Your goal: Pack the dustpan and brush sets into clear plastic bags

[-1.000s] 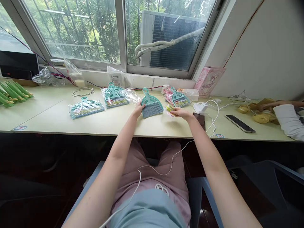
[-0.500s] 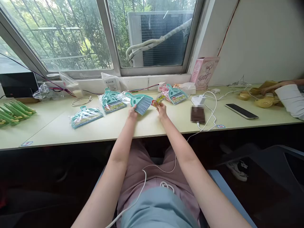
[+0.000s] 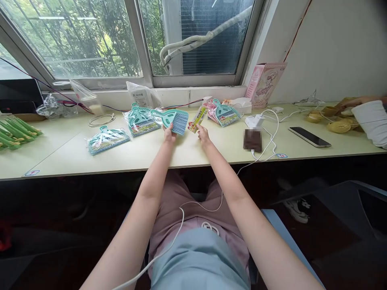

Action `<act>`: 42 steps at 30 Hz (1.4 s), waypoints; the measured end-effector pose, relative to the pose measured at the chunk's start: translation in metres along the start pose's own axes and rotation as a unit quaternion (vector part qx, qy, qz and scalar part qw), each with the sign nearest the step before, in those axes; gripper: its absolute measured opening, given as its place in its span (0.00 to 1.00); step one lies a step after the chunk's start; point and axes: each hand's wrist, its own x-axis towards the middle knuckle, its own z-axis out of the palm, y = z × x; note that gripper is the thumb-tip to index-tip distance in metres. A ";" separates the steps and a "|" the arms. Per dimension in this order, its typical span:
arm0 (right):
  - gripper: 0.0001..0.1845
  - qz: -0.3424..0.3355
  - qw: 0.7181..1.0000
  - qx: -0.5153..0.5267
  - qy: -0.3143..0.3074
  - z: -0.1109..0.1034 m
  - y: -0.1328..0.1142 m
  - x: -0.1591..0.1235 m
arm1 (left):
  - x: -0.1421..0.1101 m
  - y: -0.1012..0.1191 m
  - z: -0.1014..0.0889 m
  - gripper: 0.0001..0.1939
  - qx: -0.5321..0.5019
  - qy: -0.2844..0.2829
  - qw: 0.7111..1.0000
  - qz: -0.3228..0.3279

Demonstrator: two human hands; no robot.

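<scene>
Above the table, my left hand [image 3: 169, 133] is closed on a small teal hand broom [image 3: 179, 121] with blue-grey bristles; its handle points left. Between the fingertips of my right hand [image 3: 203, 134] is a yellow-green printed label card [image 3: 197, 119], held upright at a slant just right of the bristles. Broom and card are apart. Left of the broom lie a stack of plastic-wrapped teal broom sets [image 3: 142, 121] and a single wrapped set [image 3: 108, 140]. Behind my right hand rests another pile of teal and pink broom sets [image 3: 225, 112] with printed labels.
A white charger with cables [image 3: 254, 121] and a blurred brown block [image 3: 252, 140] sit right, beside a phone [image 3: 310, 137]. Another person's sleeve [image 3: 369, 123] is at far right, near yellow-brown pieces [image 3: 338, 125]. Green stalk-like items [image 3: 16, 133] lie far left. A pink box [image 3: 266, 85] stands by the window.
The label card has swung more upright in my right hand and moved away from the bristles. The broom has tilted and shifted slightly left. The camera view has tipped slightly downward.
</scene>
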 end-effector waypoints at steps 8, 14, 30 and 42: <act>0.16 0.016 0.998 0.001 -0.057 0.000 -0.010 -0.013 | -0.002 -0.011 0.011 0.32 -0.070 0.012 0.996 -0.049; 0.16 0.029 0.996 -0.037 -0.080 0.000 -0.020 -0.018 | -0.004 -0.012 0.014 0.25 -0.131 -0.029 0.987 -0.090; 0.16 -0.062 0.887 -0.457 -0.029 -0.007 -0.012 -0.012 | -0.004 -0.015 0.009 0.37 -0.026 -0.111 0.992 -0.059; 0.18 -0.032 0.912 -0.409 -0.005 -0.010 -0.010 -0.009 | -0.006 -0.016 0.010 0.37 0.005 -0.161 0.986 -0.049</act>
